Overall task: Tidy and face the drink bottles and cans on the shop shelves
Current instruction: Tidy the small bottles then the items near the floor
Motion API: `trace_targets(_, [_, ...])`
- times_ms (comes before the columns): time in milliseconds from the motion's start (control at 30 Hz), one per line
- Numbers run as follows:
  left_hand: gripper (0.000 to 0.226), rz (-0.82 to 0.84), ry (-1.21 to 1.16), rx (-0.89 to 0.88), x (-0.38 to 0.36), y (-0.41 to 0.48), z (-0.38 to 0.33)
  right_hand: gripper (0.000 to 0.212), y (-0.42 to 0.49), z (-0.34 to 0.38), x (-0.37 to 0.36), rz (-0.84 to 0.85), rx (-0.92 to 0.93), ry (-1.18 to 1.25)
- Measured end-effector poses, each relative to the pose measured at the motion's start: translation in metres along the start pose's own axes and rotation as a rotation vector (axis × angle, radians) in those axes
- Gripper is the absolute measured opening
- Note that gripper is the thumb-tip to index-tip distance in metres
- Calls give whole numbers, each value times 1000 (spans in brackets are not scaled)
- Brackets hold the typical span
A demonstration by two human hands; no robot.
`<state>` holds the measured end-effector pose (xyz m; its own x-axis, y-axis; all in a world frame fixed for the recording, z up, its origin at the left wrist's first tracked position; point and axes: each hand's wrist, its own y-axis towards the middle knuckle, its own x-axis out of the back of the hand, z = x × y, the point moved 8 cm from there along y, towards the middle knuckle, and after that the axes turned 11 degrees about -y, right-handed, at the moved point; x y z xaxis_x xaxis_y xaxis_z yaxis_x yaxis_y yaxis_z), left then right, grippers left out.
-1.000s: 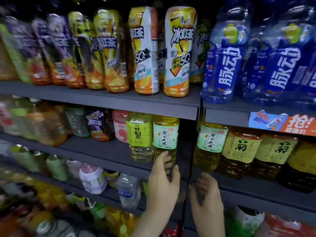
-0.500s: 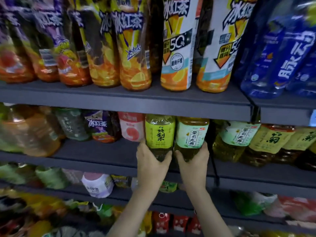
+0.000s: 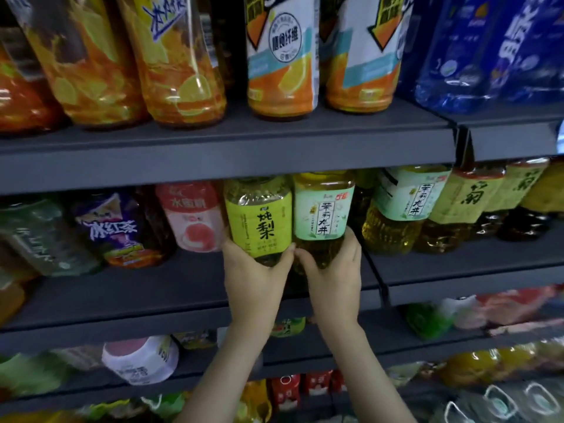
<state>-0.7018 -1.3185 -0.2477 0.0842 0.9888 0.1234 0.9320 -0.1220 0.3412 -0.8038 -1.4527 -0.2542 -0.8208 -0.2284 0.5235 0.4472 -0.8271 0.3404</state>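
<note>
Light is dim and cool, coming from above and in front. White streaks of glare run down the orange iced tea bottles [image 3: 183, 71] on the top shelf [image 3: 213, 148], and the rows beneath it sink into shadow at the back. The yellow-green-labelled bottle [image 3: 259, 221] and pale-green-labelled bottle [image 3: 323, 212] at centre are sharp. The left-edge bottles [image 3: 39, 236] and the bottom-corner packs [image 3: 503, 401] smear into blur. Shelf lines bow towards the sides.

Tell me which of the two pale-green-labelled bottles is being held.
The left pale-green bottle, beside the yellow-green bottle; the right hand grips its base. Its twin stands untouched.
</note>
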Motion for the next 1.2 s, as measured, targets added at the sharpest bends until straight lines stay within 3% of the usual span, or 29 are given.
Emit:
trace_targets(200, [89, 9, 73, 36, 15, -8, -10, 94, -13, 0, 3, 91, -88, 79])
trace_targets(333, [100, 44, 75, 70, 29, -30, -15, 83, -38, 26, 22, 55, 20, 264])
trace_targets(433, [89, 86, 48, 125, 39, -48, -9, 83, -56, 47, 17, 227, 93, 361])
trace_targets(533, [81, 104, 34, 138, 47, -61, -9, 85, -68, 58, 14, 256, 202, 226])
trace_targets(733, [69, 107, 64, 107, 43, -40, -17, 71, -60, 59, 3, 214, 189, 150])
trace_targets(967, [84, 159, -28, 46, 19, -8, -8, 35, -44, 37, -1, 217, 119, 33])
trace_targets(1200, [96, 108, 99, 36, 13, 2, -7, 40, -42, 38, -15, 235, 83, 25])
